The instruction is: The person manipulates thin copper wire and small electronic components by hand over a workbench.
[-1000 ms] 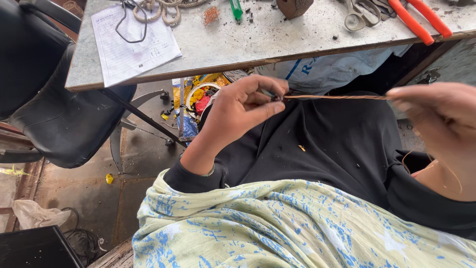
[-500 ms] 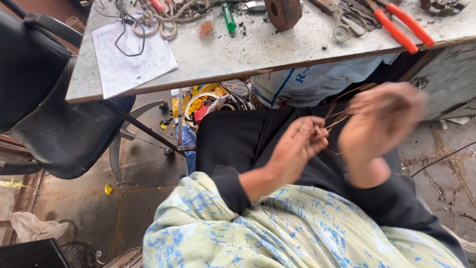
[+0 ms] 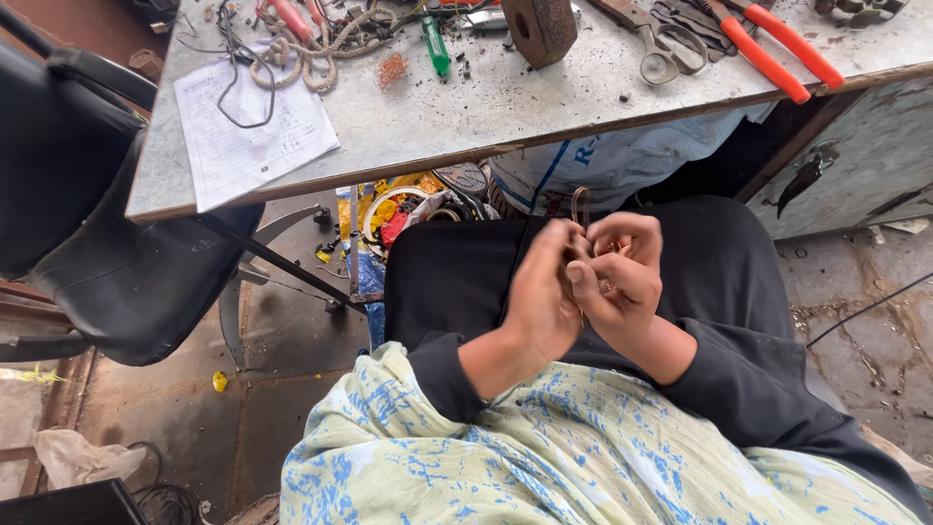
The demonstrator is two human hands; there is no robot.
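Note:
My left hand (image 3: 540, 301) and my right hand (image 3: 622, 277) are pressed close together over my lap, both pinching a thin copper wire (image 3: 580, 206). A small loop of that wire sticks up above the fingers. The fingers of both hands are curled tight around the wire, and most of it is hidden inside them. My lap is covered by dark cloth (image 3: 457, 277), and a pale yellow and blue patterned garment (image 3: 544, 457) fills the near foreground.
A grey metal table (image 3: 505, 107) stands ahead with a sheet of paper (image 3: 248, 131), rope, a green screwdriver (image 3: 435, 47), scissors (image 3: 666, 53), orange-handled pliers (image 3: 777, 53) and a rusty block (image 3: 540, 27). A black chair (image 3: 87, 243) is at left. Coils and scraps lie under the table.
A second ago my hands were apart with the wire stretched straight between them. They have come together over my lap, and the wire now bunches into a loop.

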